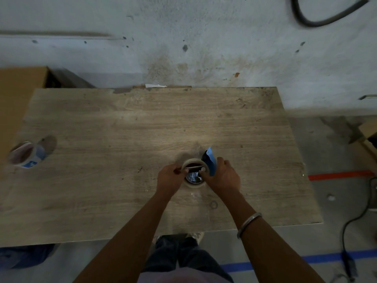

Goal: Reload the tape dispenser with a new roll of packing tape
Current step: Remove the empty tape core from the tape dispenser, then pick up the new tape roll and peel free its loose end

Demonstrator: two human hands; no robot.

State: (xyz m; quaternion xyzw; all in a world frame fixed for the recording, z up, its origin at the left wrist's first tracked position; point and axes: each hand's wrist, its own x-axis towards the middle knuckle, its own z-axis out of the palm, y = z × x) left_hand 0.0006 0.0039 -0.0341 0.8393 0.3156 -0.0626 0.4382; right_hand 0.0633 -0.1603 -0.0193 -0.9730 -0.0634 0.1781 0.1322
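A blue tape dispenser [210, 161] stands near the middle of the wooden table [122, 123], with a tan roll of packing tape [193, 162] seated on it. My right hand [221, 176] grips the dispenser and roll from the right, its thumb on the roll's rim. From the left, my left hand [170, 178] pinches a strip of tape stretched across the roll's opening. A second roll [26, 155], with a white and blue label, lies at the table's far left edge.
A cardboard box [18, 92] stands beyond the table's left corner. A small ring [213, 204] lies on the table near my right forearm. Cables [357, 217] trail on the floor at the right, near orange and blue floor tape. The wall is close behind the table.
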